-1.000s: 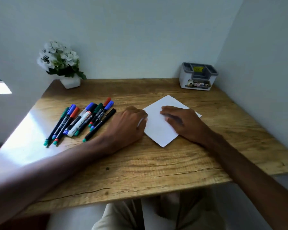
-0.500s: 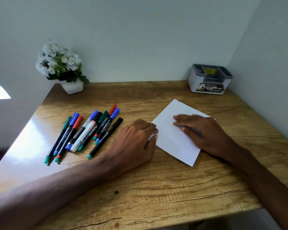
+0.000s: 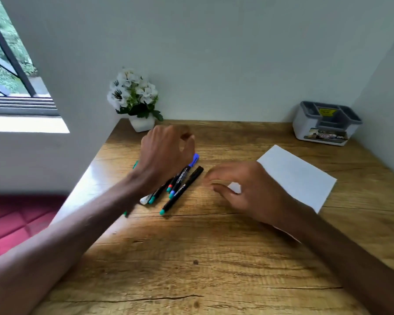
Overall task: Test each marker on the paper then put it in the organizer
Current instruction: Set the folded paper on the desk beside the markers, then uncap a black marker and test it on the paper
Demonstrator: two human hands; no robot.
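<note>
Black-barrelled markers, coloured caps, bunched on wooden worktop; none tested, I judge. Left hand hovers over them, loosely curled, empty; right hand spread-fingered by white paper sheet. Next: pinch one, uncap.

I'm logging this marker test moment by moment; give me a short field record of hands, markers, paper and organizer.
left hand: above the markers, fingers curled, blurred; grip cannot be told
right hand: fingers relaxed, empty, over the paper's left corner
markers: bunched on the desk, partly hidden by the left hand
paper: flat on the desk, looks blank
organizer: back right corner, no marker seen inside
</note>
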